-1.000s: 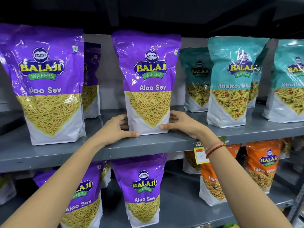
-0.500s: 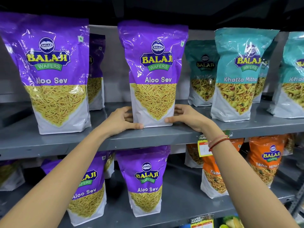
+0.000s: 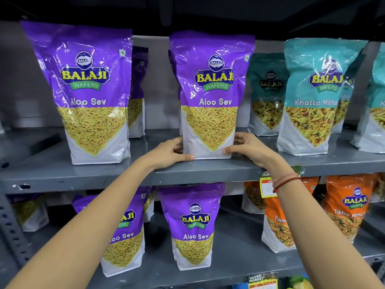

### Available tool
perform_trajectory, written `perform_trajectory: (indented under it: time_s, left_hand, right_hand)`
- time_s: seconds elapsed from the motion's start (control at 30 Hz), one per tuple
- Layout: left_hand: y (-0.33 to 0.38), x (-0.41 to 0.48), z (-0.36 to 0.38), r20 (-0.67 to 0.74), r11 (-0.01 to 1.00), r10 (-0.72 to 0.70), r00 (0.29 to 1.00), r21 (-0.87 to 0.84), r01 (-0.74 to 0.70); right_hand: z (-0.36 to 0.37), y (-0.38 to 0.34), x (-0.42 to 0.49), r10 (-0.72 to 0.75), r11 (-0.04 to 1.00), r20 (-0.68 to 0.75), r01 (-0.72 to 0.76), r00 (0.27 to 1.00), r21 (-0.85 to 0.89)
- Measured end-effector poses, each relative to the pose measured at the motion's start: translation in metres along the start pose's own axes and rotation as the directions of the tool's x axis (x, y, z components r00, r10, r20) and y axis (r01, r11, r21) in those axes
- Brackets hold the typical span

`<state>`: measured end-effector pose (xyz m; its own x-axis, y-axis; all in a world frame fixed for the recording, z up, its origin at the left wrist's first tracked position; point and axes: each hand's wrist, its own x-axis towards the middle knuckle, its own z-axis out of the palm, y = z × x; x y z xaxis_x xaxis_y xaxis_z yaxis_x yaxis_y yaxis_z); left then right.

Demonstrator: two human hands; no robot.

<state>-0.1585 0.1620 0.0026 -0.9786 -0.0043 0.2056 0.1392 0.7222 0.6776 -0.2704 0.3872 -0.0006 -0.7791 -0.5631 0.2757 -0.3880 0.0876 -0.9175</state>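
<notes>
A purple Aloo Sev snack bag [image 3: 211, 94] stands upright near the front of the grey upper shelf [image 3: 125, 174]. My left hand [image 3: 168, 152] grips the bag's lower left edge, thumb in front and fingers behind it. At the lower right edge my right hand [image 3: 243, 148] holds the bag the same way. A red thread bracelet circles my right wrist.
Another purple Aloo Sev bag [image 3: 89, 97] stands to the left, with more behind it. Teal Khatta Mitha bags [image 3: 312, 97] stand to the right. On the lower shelf [image 3: 239, 263] are purple bags [image 3: 193, 228] and orange Tikha Mitha bags [image 3: 345, 207]. A yellow price tag [image 3: 267, 187] hangs from the upper shelf's edge.
The view has shifted a little left; both hands stay on the bag's base, and the bag stands on the same spot of the shelf.
</notes>
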Motion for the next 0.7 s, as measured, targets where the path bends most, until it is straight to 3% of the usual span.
perform_trajectory:
  time_s: [0.17, 0.27, 0.37, 0.43, 0.47, 0.57, 0.63, 0.7]
  left_hand:
    - [-0.001, -0.003, 0.000, -0.047, 0.999, 0.007, 0.999, 0.042, -0.005]
    - [0.004, -0.015, 0.005, -0.330, 0.999, 0.034, 0.943, -0.024, -0.044]
    - [0.014, -0.049, 0.028, -0.652, 0.967, 0.135, 0.746, -0.076, -0.241]
    - [0.010, -0.077, 0.052, -0.738, 0.941, 0.213, 0.640, -0.022, -0.338]
    - [0.003, -0.089, 0.067, -0.747, 0.936, 0.238, 0.621, 0.007, -0.351]
    - [-0.046, -0.113, 0.111, -0.689, 0.956, 0.205, 0.695, -0.013, -0.295]
    - [-0.090, -0.121, 0.139, -0.610, 0.977, 0.043, 0.792, -0.138, -0.160]
    - [-0.135, -0.125, 0.167, -0.502, 0.982, -0.120, 0.857, -0.186, 0.029]
  right_hand:
    - [0.001, -0.002, -0.006, -0.001, 0.999, 0.000, 0.001, 1.000, -0.048]
    - [0.008, -0.009, -0.026, -0.095, 0.972, -0.214, 0.045, 0.972, -0.230]
    - [0.036, -0.007, -0.064, -0.310, 0.941, -0.551, 0.168, 0.775, -0.293]
    - [0.064, 0.001, -0.094, -0.416, 0.910, -0.631, 0.294, 0.656, -0.294]
    - [0.079, 0.009, -0.106, -0.431, 0.902, -0.628, 0.326, 0.648, -0.282]
    - [0.115, 0.056, -0.131, -0.324, 0.946, -0.538, 0.268, 0.778, -0.181]
    - [0.129, 0.105, -0.138, -0.164, 0.983, -0.456, 0.108, 0.875, -0.146]
    - [0.134, 0.158, -0.139, 0.039, 0.975, -0.380, -0.118, 0.924, -0.187]
